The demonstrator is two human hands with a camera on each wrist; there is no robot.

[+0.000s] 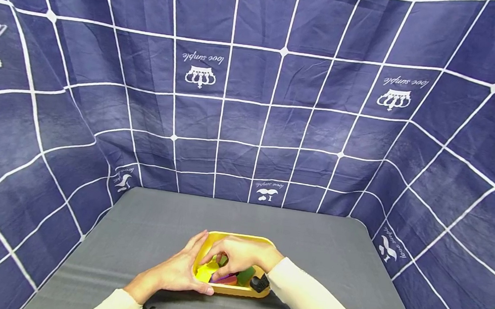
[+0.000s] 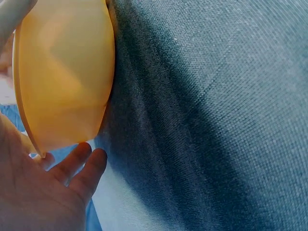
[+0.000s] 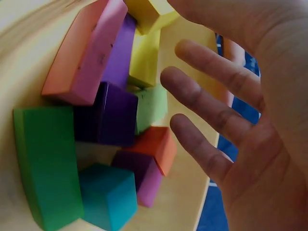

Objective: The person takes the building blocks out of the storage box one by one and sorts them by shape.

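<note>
A yellow plastic tub [image 1: 203, 287] stands on the grey surface, several coloured blocks inside. My left hand [image 1: 180, 269] grips its left end, the thumb along the near wall and the fingers round the far corner. The left wrist view has the tub's outer wall [image 2: 67, 72] close by. Inside the tub, my right hand [image 1: 238, 253] pinches a yellow block [image 1: 206, 271] between thumb and index finger. Its other fingers hang loosely apart over a light green block [image 3: 151, 107]. The index fingertip is hidden in the right wrist view.
Around them in the tub lie a pink block [image 3: 89, 57], a dark purple block [image 3: 113, 115], a green block [image 3: 48, 163], a teal block [image 3: 108, 195] and an orange block [image 3: 156, 144]. Blue checked cloth [image 1: 250, 125] hangs behind the grey surface [image 1: 156, 215] and along both sides.
</note>
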